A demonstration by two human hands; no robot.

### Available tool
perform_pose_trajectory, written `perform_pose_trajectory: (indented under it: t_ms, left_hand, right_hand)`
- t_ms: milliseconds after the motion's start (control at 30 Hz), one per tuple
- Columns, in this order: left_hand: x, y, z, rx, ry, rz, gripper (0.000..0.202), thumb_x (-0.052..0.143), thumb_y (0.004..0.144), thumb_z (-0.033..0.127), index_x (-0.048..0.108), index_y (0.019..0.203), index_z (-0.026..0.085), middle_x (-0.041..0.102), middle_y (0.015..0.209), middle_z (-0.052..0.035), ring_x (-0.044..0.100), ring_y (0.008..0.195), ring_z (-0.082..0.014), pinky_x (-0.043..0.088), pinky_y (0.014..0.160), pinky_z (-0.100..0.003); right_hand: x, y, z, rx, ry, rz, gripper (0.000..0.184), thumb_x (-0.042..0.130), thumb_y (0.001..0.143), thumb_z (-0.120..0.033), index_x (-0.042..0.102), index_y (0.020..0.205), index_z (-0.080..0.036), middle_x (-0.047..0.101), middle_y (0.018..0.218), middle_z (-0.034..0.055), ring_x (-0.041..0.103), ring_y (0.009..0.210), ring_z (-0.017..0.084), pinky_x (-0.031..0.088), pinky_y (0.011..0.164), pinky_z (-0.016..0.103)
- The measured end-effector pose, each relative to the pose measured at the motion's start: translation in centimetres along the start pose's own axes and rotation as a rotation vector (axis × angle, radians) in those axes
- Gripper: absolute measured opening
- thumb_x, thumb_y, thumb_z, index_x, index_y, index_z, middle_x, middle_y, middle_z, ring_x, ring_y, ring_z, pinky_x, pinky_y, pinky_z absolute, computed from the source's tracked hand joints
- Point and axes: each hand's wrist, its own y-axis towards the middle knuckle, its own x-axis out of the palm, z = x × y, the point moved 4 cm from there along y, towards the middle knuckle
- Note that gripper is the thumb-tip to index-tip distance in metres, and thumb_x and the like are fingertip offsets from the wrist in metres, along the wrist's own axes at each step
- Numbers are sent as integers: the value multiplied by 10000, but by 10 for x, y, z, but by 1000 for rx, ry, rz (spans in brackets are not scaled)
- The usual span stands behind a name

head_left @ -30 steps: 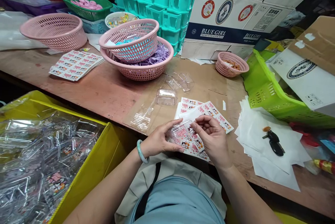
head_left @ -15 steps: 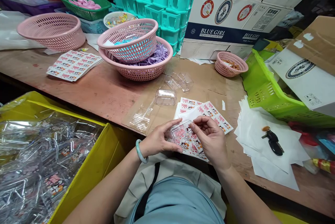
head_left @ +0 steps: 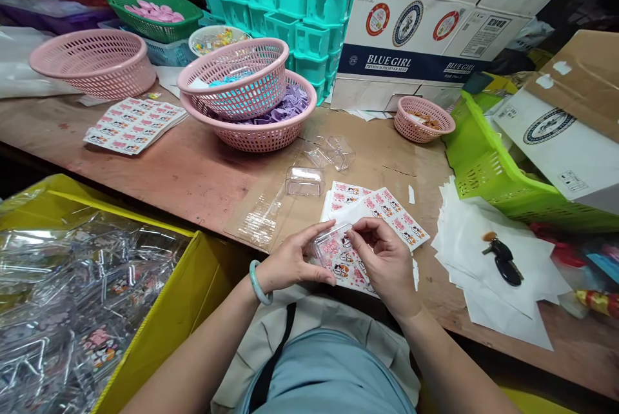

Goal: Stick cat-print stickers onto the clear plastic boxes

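Note:
A small clear plastic box [head_left: 329, 245] is held between the thumb and fingers of my left hand [head_left: 293, 258], which wears a pale green bangle. Close by, my right hand [head_left: 382, 256] has its thumb and forefinger pinched at the box's right edge; what they hold is hidden or too small to make out. Beneath both hands lies a sticker sheet [head_left: 358, 277] with cats and pink lettering. More sticker sheets [head_left: 403, 220] lie fanned just beyond. On the cardboard past my left hand rests another clear plastic box [head_left: 304, 182].
A yellow bin [head_left: 193, 272] of clear boxes stands at the left. Pink baskets [head_left: 264, 137] and a sticker stack [head_left: 133, 127] sit farther back. To the right are white backing papers [head_left: 454, 246], a key [head_left: 505, 262] and a green crate [head_left: 503, 175]. Beer cartons [head_left: 387, 66] rise behind.
My right hand has shifted slightly left, its pinched fingertips nearer the clear box. A white strip now shows beside its wrist. My left hand keeps its hold.

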Motion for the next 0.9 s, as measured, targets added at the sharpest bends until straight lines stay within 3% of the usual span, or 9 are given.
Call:
perform_pose_trajectory:
  t_ms: [167,267,433,600,667,733,833,900]
  left_hand:
    - [0,0,6,-33,114,74,684,736,714,350,492,1340,218,596,1207,-90,581,1011,-232,482,887,-350]
    - [1,0,9,-27,203,136,558,651,794,370,524,1311,205,643,1093,-80,592,961,-224,490,831,-319]
    - [4,0,5,-25,153,138,559,647,798,356,510,1318,201,654,1069,-79,596,967,-225,492,811,-305]
    - [4,1,2,-27,132,138,582,660,787,359,508,1320,179,667,1024,-80,589,1002,-233,489,834,-310]
    - [4,1,2,-19,132,155,591,668,780,370,514,1319,182,671,1035,-80,593,1010,-239,495,833,-311]
    - [3,1,1,-24,119,160,595,668,779,382,512,1321,191,663,1088,-83,598,1016,-246,502,832,-318]
    - [3,0,0,-28,102,154,591,660,788,390,503,1325,199,625,1197,-92,585,1065,-259,503,861,-334]
    - [4,0,-1,-14,110,149,581,657,795,380,500,1324,198,588,1265,-97,552,1135,-270,482,918,-350]
  right_hand:
    - [-1,0,-4,-83,-148,4,45,598,860,-244,575,881,-211,593,796,-3,568,707,120,480,661,243]
    - [-1,-3,-10,-216,-303,6,53,571,874,-190,564,917,-219,608,809,-1,580,712,123,482,676,250]
    - [6,-14,-8,-605,-571,4,270,490,870,-41,528,1076,-212,629,844,47,568,742,161,477,693,305]
    - [9,-17,4,-741,-678,23,369,454,859,-8,501,1160,-216,652,898,78,564,800,197,477,727,351]
    - [9,-16,6,-699,-646,53,338,482,860,-27,514,1127,-233,645,872,58,557,806,193,478,743,350]
    - [5,-13,9,-562,-561,113,290,533,865,-93,510,1111,-246,626,926,58,556,866,195,484,770,353]
    - [-3,-9,22,-199,-311,236,321,512,905,-275,431,1215,-253,534,1186,106,549,1032,205,506,809,362]
    - [-2,-8,32,47,-160,185,403,489,908,-376,385,1279,-260,503,1268,117,557,1078,211,516,826,366]
